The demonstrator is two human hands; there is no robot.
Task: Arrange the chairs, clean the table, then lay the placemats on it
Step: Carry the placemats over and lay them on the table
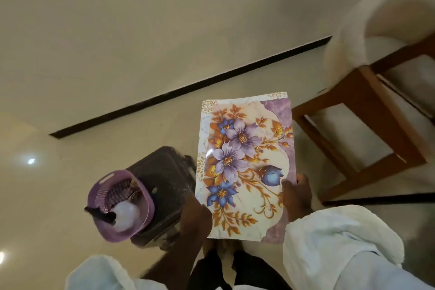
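Nearest the camera, white sleeves [334, 242] lead out to both hands, which hold a floral placemat [242, 160] flat in the air above the floor [117, 54]. The left grip [196, 216] is curled round the mat's near left edge. The right grip [297, 195] pinches the right edge close to the near corner, thumb on top and fingers underneath. A second patterned edge peeks out along the mat's left and far sides. Just left of the mat, a dark box-like stand [164, 172] sits on the floor and carries a purple basket [98, 198] on its near left corner. In the basket lie a checked cloth [122, 192] and a white spray bottle [127, 216] with a black nozzle. Further off to the right stands a wooden chair [367, 92] with fluffy white upholstery. Beyond the mat, a black strip [188, 87] crosses the cream floor diagonally.
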